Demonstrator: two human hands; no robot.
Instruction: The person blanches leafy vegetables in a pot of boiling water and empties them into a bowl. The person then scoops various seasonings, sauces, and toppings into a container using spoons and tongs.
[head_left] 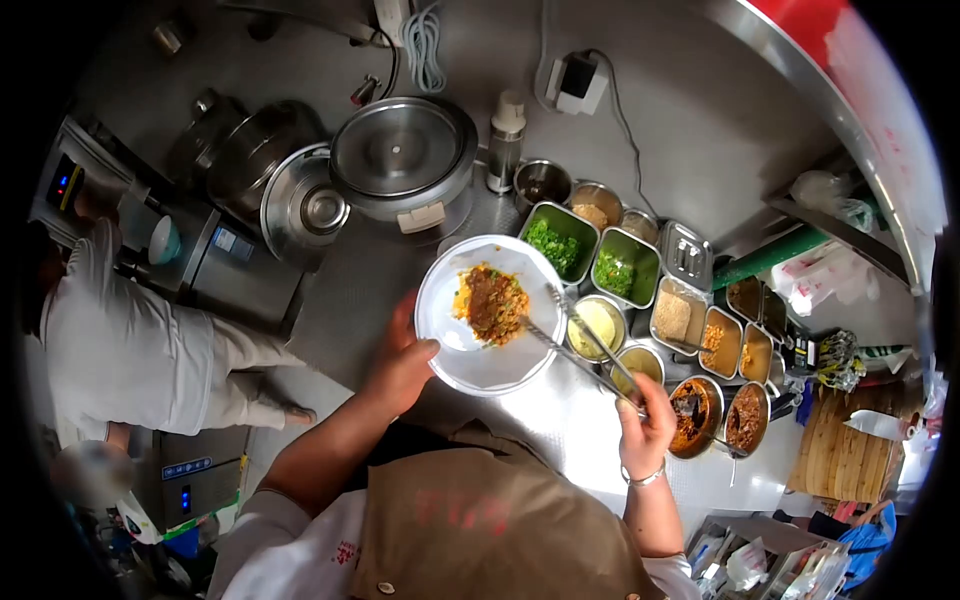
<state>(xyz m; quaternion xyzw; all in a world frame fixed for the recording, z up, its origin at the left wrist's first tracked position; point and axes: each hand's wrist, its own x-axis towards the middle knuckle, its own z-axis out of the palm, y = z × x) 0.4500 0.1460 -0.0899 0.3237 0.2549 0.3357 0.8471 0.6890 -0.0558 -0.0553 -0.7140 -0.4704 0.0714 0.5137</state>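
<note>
My left hand (400,358) grips the left rim of a white bowl (517,374), its thumb over the edge. Inside the bowl lies a mound of reddish-brown minced topping (492,305) with bits of green and yellow. Metal tongs (562,348) are held in my right hand (648,422), and their tips reach into the bowl by the topping. Under and beside the tongs stand a round tin of pale yellow paste (598,322) and another round tin (640,366). What the bowl rests on, if anything, is hidden.
Tins of chopped greens (556,240), a tub of light crumbs (679,312) and pans of red chili sauce (690,408) line the counter's right. A lidded pot (400,150) and thermos (506,145) stand behind. Another person (130,330) is at the left.
</note>
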